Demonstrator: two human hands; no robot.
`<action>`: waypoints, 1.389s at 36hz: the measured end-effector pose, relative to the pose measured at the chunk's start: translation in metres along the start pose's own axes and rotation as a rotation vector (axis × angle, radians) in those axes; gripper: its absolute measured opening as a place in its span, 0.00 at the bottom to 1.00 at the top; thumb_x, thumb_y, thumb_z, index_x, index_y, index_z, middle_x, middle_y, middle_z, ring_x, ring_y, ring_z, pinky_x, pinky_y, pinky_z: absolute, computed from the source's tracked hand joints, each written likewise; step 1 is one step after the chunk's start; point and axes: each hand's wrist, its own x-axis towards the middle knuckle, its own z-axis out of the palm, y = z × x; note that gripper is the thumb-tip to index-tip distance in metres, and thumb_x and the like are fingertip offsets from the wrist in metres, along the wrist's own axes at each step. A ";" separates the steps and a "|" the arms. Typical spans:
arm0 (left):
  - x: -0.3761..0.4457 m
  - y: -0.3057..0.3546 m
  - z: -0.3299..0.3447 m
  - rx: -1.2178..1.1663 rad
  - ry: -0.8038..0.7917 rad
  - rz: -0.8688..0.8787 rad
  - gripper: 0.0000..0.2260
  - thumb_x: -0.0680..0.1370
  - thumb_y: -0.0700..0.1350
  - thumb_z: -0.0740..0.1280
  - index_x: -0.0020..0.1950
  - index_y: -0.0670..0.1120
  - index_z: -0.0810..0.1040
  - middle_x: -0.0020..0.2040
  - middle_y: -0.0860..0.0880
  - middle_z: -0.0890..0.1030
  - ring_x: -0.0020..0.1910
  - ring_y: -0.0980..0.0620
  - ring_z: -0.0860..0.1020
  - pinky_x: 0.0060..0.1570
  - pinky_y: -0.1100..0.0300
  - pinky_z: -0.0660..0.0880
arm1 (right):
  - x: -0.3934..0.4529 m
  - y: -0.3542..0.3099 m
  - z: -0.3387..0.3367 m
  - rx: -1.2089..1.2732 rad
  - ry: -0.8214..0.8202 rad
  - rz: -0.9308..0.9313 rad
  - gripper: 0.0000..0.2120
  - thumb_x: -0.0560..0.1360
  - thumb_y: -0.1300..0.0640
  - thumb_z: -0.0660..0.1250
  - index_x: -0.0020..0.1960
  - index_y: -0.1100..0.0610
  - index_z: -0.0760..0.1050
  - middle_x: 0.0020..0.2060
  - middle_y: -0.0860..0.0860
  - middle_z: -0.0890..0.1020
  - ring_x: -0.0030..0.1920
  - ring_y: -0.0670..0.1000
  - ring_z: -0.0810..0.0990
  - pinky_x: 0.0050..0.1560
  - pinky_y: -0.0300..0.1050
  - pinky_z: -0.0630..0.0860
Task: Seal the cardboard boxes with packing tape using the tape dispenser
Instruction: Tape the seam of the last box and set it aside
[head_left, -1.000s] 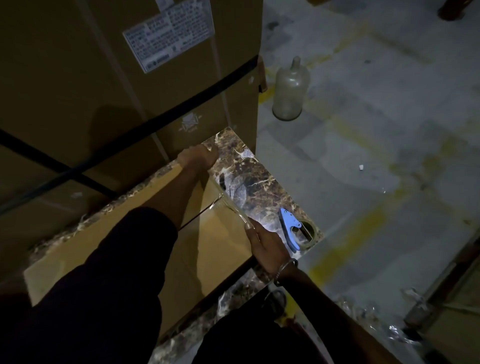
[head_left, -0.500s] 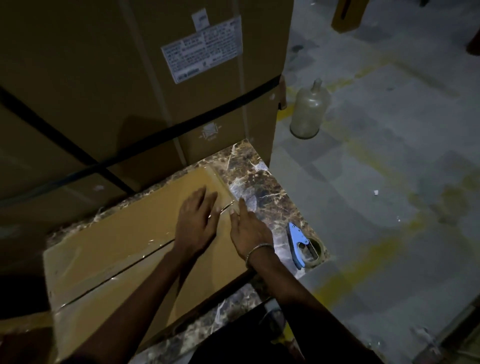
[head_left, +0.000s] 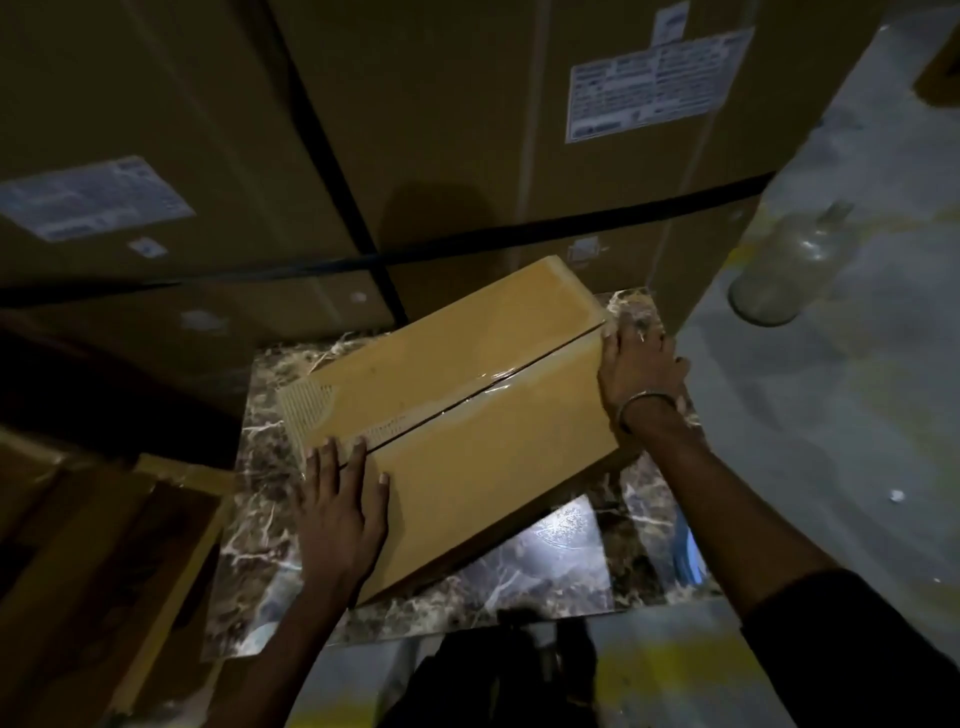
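A tan cardboard box (head_left: 467, 395) lies on a dark marble slab (head_left: 545, 571), its centre seam covered by clear tape. My left hand (head_left: 343, 504) rests flat with straight fingers on the box's near left end. At the far right end, my right hand (head_left: 636, 366) wraps its fingers over the box edge, pressing the tape end down. A blue tape dispenser (head_left: 688, 558) shows only partly behind my right forearm at the slab's right side.
Tall strapped cartons (head_left: 415, 156) with white labels stand right behind the slab. A glass bottle (head_left: 784, 270) stands on the concrete floor to the right. Flattened cardboard (head_left: 104, 545) lies at the left.
My head has moved left, so the whole box shows. My left hand slid from the right end to the left end; my right hand moved onto the right edge.
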 end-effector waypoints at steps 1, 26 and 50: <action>0.000 0.000 0.001 -0.032 0.021 -0.001 0.28 0.85 0.65 0.53 0.84 0.56 0.64 0.85 0.46 0.59 0.85 0.42 0.54 0.78 0.34 0.59 | -0.009 -0.006 0.004 -0.028 0.028 -0.008 0.29 0.86 0.41 0.48 0.83 0.51 0.58 0.79 0.60 0.65 0.79 0.64 0.61 0.75 0.69 0.58; 0.003 -0.026 0.014 -0.917 0.066 -0.368 0.28 0.89 0.53 0.51 0.87 0.46 0.48 0.84 0.55 0.54 0.77 0.66 0.54 0.71 0.77 0.53 | -0.197 -0.203 0.095 -0.085 -0.241 -0.750 0.33 0.85 0.38 0.44 0.85 0.55 0.52 0.84 0.52 0.52 0.84 0.51 0.46 0.81 0.63 0.48; 0.005 -0.026 0.015 -0.805 0.185 -0.281 0.25 0.89 0.45 0.53 0.86 0.39 0.53 0.83 0.38 0.61 0.80 0.40 0.65 0.74 0.73 0.53 | -0.125 -0.119 0.054 -0.126 -0.124 -0.003 0.43 0.81 0.29 0.35 0.84 0.59 0.40 0.84 0.55 0.42 0.83 0.54 0.38 0.81 0.62 0.39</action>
